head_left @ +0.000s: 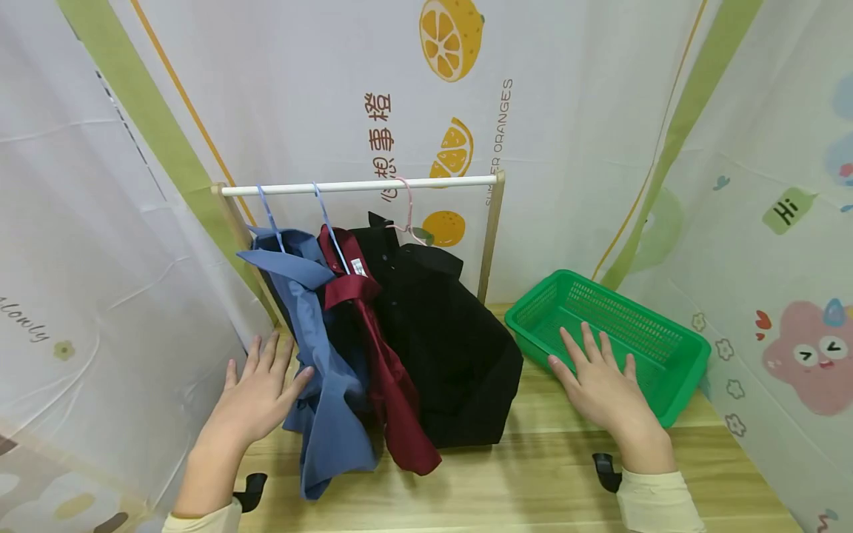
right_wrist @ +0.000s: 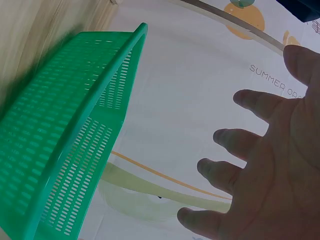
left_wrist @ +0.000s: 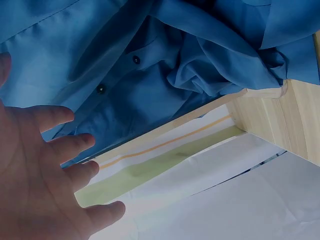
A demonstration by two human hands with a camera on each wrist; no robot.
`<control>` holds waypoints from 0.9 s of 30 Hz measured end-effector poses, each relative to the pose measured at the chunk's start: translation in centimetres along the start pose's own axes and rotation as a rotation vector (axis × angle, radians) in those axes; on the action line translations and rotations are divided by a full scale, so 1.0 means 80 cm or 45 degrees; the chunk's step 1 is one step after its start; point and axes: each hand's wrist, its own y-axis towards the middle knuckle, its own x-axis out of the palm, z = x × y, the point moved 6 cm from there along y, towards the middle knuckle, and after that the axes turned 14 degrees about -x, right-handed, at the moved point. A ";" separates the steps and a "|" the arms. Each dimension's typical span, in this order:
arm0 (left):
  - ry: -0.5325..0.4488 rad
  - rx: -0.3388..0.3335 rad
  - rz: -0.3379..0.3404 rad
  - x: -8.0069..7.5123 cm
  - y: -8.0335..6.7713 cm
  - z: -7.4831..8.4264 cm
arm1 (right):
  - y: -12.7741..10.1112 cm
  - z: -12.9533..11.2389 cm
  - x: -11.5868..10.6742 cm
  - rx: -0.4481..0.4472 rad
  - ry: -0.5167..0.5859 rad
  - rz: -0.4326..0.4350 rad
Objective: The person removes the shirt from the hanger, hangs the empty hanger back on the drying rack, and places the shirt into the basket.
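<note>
Three shirts hang side by side from a small rack: a blue shirt [head_left: 309, 318] on the left, a dark red shirt [head_left: 393, 370] in the middle and a black shirt [head_left: 453, 348] on the right. My left hand [head_left: 256, 396] is spread beside the blue shirt and holds nothing. In the left wrist view, dark buttons show on the blue shirt [left_wrist: 135, 85] beyond the fingers [left_wrist: 75, 147]. Over the near left side of a green basket [head_left: 693, 370], my right hand [head_left: 603, 385] hovers with its fingers spread, holding nothing.
The rack has a white bar [head_left: 360, 185] and wooden posts. Two blue hangers and a pink hanger [head_left: 409, 211] hook over it. Printed curtains [head_left: 566, 148] enclose the back and sides of the wooden tabletop [head_left: 520, 474].
</note>
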 end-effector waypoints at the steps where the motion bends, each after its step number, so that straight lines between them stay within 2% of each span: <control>1: 0.003 -0.001 0.000 0.000 0.000 0.000 | 0.000 0.000 0.000 -0.002 -0.004 0.001; 12: 0.043 -0.002 0.015 -0.009 -0.013 0.006 | 0.000 -0.003 -0.001 -0.009 0.000 -0.001; 15: 0.080 0.006 0.048 -0.016 -0.017 0.009 | 0.000 -0.005 -0.003 -0.014 -0.007 0.007; 19: 0.108 0.030 0.153 -0.034 -0.029 0.020 | -0.001 -0.011 -0.010 -0.025 -0.023 0.024; 27: 0.063 0.110 0.475 -0.092 -0.065 0.058 | 0.003 -0.047 -0.047 -0.097 -0.071 0.084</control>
